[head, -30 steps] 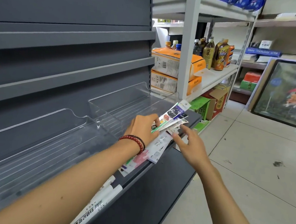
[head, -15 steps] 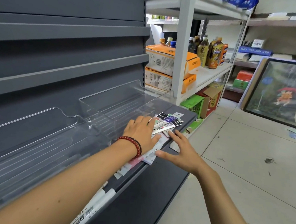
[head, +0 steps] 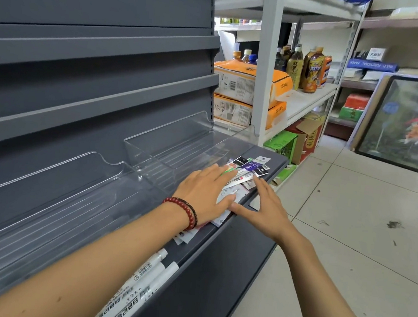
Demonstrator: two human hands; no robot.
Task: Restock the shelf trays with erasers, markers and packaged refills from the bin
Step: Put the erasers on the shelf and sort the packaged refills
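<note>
A fan of flat packaged refills (head: 249, 169) lies on the front lip of the dark grey shelf (head: 274, 162), beside the clear plastic tray (head: 168, 138). My left hand (head: 204, 194), with a red bead bracelet at the wrist, lies flat on the packets with straight fingers. My right hand (head: 264, 208) is spread open at the shelf's front edge, fingertips touching the packets. White markers (head: 143, 280) lie on the same lip under my left forearm. A second clear tray (head: 44, 192) sits to the left.
A white rack (head: 264, 61) to the right holds orange packs (head: 246, 85) and drink bottles (head: 312, 71), with cardboard boxes (head: 308, 137) beneath. A framed picture (head: 410, 122) leans on the far shelving. Tiled floor (head: 349, 237) lies to my right.
The packets I held raised in my left hand have come down flat onto the shelf lip. My left hand went from gripping them to lying flat; the right moved to the shelf edge.
</note>
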